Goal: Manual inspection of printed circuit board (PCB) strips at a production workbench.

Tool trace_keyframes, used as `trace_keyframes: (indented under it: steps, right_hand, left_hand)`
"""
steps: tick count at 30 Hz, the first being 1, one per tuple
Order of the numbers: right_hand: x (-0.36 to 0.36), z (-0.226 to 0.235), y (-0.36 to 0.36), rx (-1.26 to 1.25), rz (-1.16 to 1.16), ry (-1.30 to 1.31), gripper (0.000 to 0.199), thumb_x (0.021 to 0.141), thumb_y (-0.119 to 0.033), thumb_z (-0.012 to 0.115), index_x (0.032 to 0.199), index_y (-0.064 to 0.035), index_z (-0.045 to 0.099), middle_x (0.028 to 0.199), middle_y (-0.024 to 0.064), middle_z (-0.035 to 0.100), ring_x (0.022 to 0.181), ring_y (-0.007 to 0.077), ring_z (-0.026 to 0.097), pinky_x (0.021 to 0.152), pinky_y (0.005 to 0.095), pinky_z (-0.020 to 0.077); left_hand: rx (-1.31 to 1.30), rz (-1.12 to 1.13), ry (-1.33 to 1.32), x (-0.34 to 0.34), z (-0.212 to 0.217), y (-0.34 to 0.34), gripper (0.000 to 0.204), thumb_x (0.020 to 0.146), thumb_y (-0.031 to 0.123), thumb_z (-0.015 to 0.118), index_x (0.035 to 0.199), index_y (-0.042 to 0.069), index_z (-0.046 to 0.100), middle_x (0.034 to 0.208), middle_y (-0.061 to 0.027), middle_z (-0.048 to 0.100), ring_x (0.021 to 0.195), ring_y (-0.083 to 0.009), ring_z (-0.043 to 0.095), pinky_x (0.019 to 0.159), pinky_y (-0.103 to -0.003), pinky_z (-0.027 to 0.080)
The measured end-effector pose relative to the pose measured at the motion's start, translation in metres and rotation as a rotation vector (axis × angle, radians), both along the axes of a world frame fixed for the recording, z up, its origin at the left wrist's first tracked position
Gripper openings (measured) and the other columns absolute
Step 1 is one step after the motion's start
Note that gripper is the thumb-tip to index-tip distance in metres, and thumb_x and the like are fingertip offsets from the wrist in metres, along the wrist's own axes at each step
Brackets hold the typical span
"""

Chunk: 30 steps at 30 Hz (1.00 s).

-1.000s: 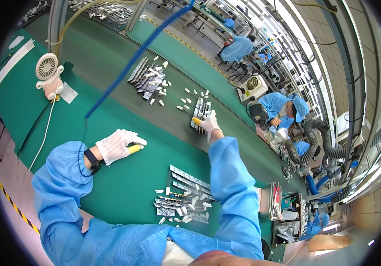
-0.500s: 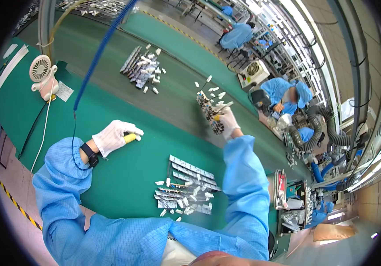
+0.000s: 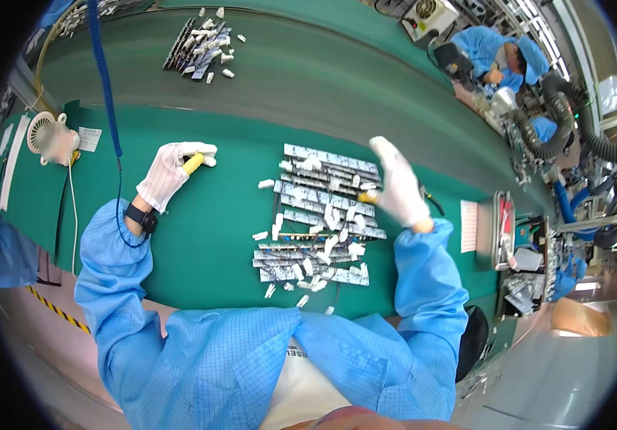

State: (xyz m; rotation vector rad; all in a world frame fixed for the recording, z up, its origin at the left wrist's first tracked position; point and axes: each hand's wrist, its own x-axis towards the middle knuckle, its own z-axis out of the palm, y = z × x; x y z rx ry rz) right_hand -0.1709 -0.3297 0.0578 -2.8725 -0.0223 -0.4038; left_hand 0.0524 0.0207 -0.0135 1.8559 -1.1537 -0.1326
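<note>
A pile of narrow circuit board strips [image 3: 323, 195] lies on the green work surface in front of me, with white plug connectors [image 3: 331, 244] on short leads scattered over and around it. My right hand [image 3: 400, 188], in a white glove with a yellow thumb cover, is at the pile's right edge. Its fingers are stretched out and the thumb is apart, over the board ends; whether it touches them I cannot tell. My left hand [image 3: 172, 172], gloved the same way, rests left of the pile. Its fingers are loosely bent, thumb near them, and nothing shows in them.
Another heap of boards with connectors [image 3: 202, 46] lies on the dark belt at the far left. A small fan [image 3: 51, 140] stands left, near a hanging blue coiled cord [image 3: 100, 79]. A metal tray [image 3: 496, 229] is at right. A co-worker in blue [image 3: 491, 54] sits across the belt.
The boards my right hand held over the belt are now on the near pile, which has grown. That hand has come back and let go. The view has shifted; my left hand stays similarly posed.
</note>
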Motion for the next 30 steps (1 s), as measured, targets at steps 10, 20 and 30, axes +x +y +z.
trace_keyframes:
  steps: [10, 20, 30]
  right_hand:
    - [0.004, -0.034, -0.023, -0.121, -0.249, 0.036, 0.035, 0.075, -0.009, 0.071, 0.109, -0.0116, 0.062, 0.138, 0.0129, 0.042, 0.131, 0.0331, 0.037, 0.105, 0.0412, 0.0371]
    - [-0.004, 0.008, 0.007, 1.024, -0.115, -0.455, 0.014, 0.086, -0.002, 0.062, 0.099, 0.0024, 0.062, 0.101, 0.0123, 0.066, 0.092, 0.0168, 0.062, 0.081, 0.0267, 0.0487]
    - [-0.005, 0.009, 0.018, 0.792, -0.136, -0.482, 0.014, 0.084, 0.005, 0.062, 0.098, 0.0032, 0.064, 0.1, 0.0106, 0.065, 0.091, 0.0174, 0.063, 0.082, 0.0276, 0.051]
  left_hand:
    - [0.182, 0.157, -0.08, -0.007, 0.009, -0.016, 0.035, 0.08, -0.001, 0.051, 0.11, 0.01, 0.065, 0.084, -0.0071, 0.07, 0.071, -0.026, 0.06, 0.071, -0.032, 0.046]
    - [-0.19, -0.024, 0.279, -0.056, 0.058, -0.069, 0.057, 0.095, 0.041, 0.05, 0.135, 0.002, 0.044, 0.122, -0.0119, 0.061, 0.113, -0.02, 0.056, 0.097, -0.034, 0.041]
    - [-0.062, -0.064, -0.073, -0.059, 0.079, -0.083, 0.067, 0.093, 0.045, 0.052, 0.14, 0.001, 0.036, 0.139, -0.0147, 0.044, 0.131, -0.0273, 0.04, 0.109, -0.039, 0.029]
